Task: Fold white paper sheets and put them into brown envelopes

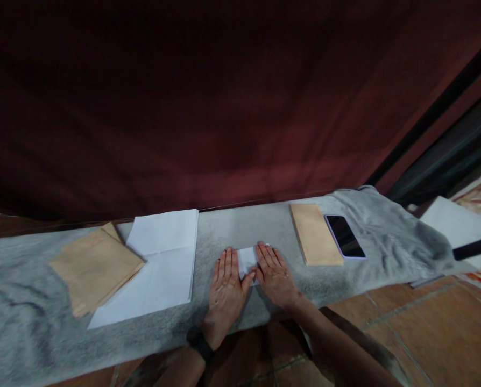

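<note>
A small folded sheet of white paper (247, 259) lies on the grey cloth in the middle, partly covered by my hands. My left hand (226, 286) rests flat on its left side, fingers stretched out and pointing away from me. On the paper's right side my right hand (275, 275) also lies flat, its fingers extended. The two thumbs come close together over the near part of the paper. How the paper is folded underneath cannot be seen.
Brown envelopes (97, 266) overlap a stack of white paper sheets (165, 269) on the left. To the right lie a stack of brown envelopes (316, 235) and a phone (345, 236). A grey cloth (248, 223) covers the surface, before a dark red curtain (232, 107).
</note>
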`<state>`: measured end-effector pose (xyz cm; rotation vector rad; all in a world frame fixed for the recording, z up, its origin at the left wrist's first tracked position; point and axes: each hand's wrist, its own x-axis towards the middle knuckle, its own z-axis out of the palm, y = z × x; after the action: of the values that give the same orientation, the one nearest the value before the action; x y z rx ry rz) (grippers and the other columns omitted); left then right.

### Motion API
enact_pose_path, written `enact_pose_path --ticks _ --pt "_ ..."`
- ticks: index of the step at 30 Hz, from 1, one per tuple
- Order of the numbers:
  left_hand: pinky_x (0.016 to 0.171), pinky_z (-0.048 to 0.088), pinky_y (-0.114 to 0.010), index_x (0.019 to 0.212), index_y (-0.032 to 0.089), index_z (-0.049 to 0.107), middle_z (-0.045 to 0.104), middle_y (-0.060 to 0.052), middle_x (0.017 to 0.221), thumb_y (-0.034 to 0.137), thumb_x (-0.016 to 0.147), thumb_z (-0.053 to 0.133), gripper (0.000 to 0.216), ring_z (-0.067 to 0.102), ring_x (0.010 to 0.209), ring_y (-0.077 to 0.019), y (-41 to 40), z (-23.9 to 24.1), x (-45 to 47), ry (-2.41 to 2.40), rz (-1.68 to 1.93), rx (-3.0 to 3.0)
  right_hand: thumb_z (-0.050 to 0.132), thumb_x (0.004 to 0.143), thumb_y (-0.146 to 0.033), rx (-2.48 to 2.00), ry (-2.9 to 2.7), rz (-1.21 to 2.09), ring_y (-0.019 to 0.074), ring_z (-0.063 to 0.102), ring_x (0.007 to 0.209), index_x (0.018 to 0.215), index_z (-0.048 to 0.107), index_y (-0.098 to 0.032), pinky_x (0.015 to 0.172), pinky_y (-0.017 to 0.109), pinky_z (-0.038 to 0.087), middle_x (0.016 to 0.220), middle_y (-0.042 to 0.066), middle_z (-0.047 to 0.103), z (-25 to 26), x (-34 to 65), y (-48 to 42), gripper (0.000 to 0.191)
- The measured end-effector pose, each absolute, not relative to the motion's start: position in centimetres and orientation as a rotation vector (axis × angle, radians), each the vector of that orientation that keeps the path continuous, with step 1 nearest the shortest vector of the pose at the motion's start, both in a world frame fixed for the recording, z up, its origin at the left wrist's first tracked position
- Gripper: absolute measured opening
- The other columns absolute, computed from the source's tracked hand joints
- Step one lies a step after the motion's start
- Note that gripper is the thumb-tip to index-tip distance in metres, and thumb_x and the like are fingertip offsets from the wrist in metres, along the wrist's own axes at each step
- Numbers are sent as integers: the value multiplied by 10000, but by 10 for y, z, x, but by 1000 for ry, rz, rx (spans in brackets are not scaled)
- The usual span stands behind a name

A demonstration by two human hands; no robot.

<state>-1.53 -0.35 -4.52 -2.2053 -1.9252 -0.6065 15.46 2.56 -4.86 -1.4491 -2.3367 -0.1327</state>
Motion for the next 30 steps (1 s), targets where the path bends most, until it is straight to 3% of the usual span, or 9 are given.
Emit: enact_pose_path --ticks 13,23,30 --pt "1204 350 -519 1518 35 402 383 -241 1593 545 1022 360 713 358 1496 -338 -3 -43 -17 -1994 -610 -2238 327 1079 -423 -1604 -2276 -71 257 351 1498 1595 308 -127 1239 468 251 1618 123 373 -50 168 27 595" --pt "1219 323 -505 1505 -10 395 370 -267 1591 530 1018 371 727 343 1501 -341 -1 -41 -17 -2021 -499 -2237 323 1080 -401 -1584 -2235 -87 268 367 1488 1559 382 -97 1223 468 270 1593 135 416 -52 166 30 570" --pt "1221 323 -493 1517 39 397 359 -234 1608 537 1019 358 706 326 1512 -314 0 -42 -20 -2042 -470 -2235 350 1071 -402 -1567 -2200 -120 285 416 1458 1550 401 -98 1208 492 289 1547 156 480 -56 164 31 569"
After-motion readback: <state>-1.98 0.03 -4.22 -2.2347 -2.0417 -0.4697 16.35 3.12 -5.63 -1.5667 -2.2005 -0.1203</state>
